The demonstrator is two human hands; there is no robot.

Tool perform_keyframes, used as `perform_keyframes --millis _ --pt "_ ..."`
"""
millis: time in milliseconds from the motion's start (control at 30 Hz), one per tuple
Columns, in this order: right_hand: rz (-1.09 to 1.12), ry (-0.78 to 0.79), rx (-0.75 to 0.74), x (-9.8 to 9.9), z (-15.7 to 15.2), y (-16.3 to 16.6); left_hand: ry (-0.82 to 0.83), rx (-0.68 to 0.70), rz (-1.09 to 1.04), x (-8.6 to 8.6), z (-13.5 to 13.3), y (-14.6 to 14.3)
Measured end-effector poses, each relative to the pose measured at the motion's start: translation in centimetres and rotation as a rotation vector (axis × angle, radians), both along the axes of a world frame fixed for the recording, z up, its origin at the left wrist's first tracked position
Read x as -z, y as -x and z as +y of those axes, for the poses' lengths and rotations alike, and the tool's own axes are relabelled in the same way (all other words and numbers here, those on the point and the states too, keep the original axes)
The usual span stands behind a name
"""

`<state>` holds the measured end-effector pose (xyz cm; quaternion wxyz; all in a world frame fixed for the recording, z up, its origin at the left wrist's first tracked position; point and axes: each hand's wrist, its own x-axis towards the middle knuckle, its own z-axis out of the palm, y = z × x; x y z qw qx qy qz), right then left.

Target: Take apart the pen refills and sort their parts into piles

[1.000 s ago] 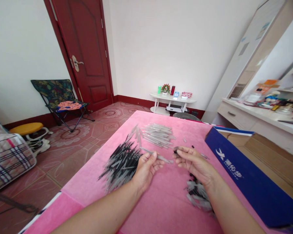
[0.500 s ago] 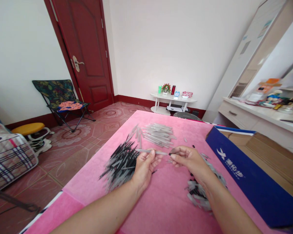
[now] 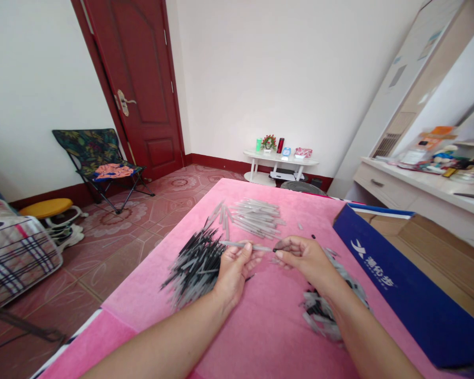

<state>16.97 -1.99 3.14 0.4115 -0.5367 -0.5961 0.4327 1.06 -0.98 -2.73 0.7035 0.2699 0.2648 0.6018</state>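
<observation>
A slim grey pen-like tube (image 3: 234,244) lies nearly level above a pink cloth (image 3: 260,331), pinched between the thumb and fingers of a person's left hand (image 3: 237,267). At the tube's right end, the thumb and fingertips of the right hand (image 3: 300,253) grip a small black piece (image 3: 275,250); whether the two parts are joined cannot be told. Just left of the left hand spreads a heap of black and grey sticks (image 3: 195,266), and beyond the hands lies a pile of pale grey tubes (image 3: 257,217). A mound of short translucent and black pieces (image 3: 319,313) sits partly hidden beneath the right forearm, while a lone black bit (image 3: 313,237) rests on the cloth just beyond the right hand. Along the right edge stands an open blue cardboard box (image 3: 395,287) bearing a white logo and Chinese characters. Farther off, a white oval side table (image 3: 247,153) holds a red-flowered potted plant (image 3: 268,141), near a white wall. At left, a leaf-patterned folding chair (image 3: 87,147) stands before a dark red door (image 3: 144,68), near a yellow-topped stool (image 3: 46,208).
</observation>
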Motion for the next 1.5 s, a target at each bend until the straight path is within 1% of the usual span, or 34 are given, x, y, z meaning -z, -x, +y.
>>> perform_keyframes --millis 367,667,867,1133,1367,1500 --pt "0.008 -0.007 -0.018 0.4 0.1 0.1 -0.025 0.012 0.008 0.0 0.0 0.0" --pt "0.018 -0.019 0.026 0.4 0.2 0.3 -0.032 0.01 0.008 0.2 0.0 0.0" --pt "0.025 -0.023 0.026 0.7 0.2 0.4 -0.036 0.018 0.007 0.2 -0.1 0.0" --pt "-0.126 -0.064 -0.003 1.9 0.4 0.3 -0.083 0.02 0.028 0.2 -0.1 -0.1" --pt "-0.143 -0.14 -0.051 1.6 0.4 0.3 -0.082 0.018 0.017 0.3 -0.1 -0.1" --pt "-0.243 -0.111 -0.072 1.9 0.4 0.2 -0.083 0.015 0.026 0.2 -0.2 -0.1"
